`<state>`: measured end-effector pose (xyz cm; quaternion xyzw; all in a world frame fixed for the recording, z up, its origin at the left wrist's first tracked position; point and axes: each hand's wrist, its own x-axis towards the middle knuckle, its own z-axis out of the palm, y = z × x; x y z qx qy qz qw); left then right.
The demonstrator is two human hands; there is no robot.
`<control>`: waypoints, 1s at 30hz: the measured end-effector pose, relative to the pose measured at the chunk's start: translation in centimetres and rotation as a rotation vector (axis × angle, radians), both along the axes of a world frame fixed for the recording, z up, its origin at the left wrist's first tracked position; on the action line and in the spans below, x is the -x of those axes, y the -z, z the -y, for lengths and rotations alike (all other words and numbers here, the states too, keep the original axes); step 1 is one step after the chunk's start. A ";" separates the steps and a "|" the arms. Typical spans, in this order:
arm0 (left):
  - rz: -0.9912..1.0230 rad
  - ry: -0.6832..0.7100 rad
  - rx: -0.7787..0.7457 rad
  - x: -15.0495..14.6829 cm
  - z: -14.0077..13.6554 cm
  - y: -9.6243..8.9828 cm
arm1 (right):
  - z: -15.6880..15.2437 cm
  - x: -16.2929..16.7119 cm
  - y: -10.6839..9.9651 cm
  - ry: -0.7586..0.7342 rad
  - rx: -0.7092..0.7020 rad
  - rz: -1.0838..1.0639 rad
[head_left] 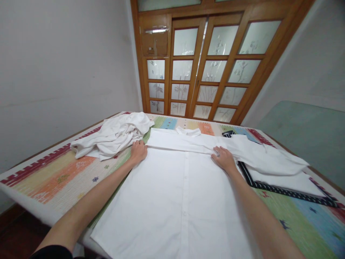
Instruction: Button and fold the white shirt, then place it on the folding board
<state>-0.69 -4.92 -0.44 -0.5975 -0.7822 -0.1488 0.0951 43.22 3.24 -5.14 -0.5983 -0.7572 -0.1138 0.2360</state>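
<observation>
A white button-up shirt (164, 194) lies front up on the bed, its collar (192, 131) at the far end and its hem toward me. One sleeve (175, 144) lies flat across the chest; the other sleeve (272, 158) stretches out to the right. My left hand (138, 151) is closed on the cloth at the shirt's left edge, by the folded sleeve. On the right part of the chest, my right hand (224, 158) grips the crosswise sleeve near its end, fingers bent. The fingertips of both hands are partly hidden.
A crumpled white garment (115, 135) lies at the far left. Under the outstretched sleeve, at right, are folded white cloth (291, 183) and black patterned fabric (269, 189). Colourful striped bedding (67, 176) covers the surface. Beyond stand wooden glass-paned doors (194, 68).
</observation>
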 end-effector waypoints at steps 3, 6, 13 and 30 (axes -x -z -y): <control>0.028 -0.040 0.016 -0.2 -0.1 0.0 | 0.1 0.0 0.0 0.001 -0.001 -0.010; 0.016 -0.048 0.017 -0.2 -0.3 -0.1 | 0.1 0.1 0.1 -0.002 0.004 -0.017; -0.219 0.199 -0.037 -0.5 -1.3 -0.6 | 0.0 0.1 -0.1 -0.005 0.015 -0.017; -0.184 0.182 0.019 -0.3 -2.2 -0.5 | 0.3 -0.3 -0.3 -0.074 0.041 0.136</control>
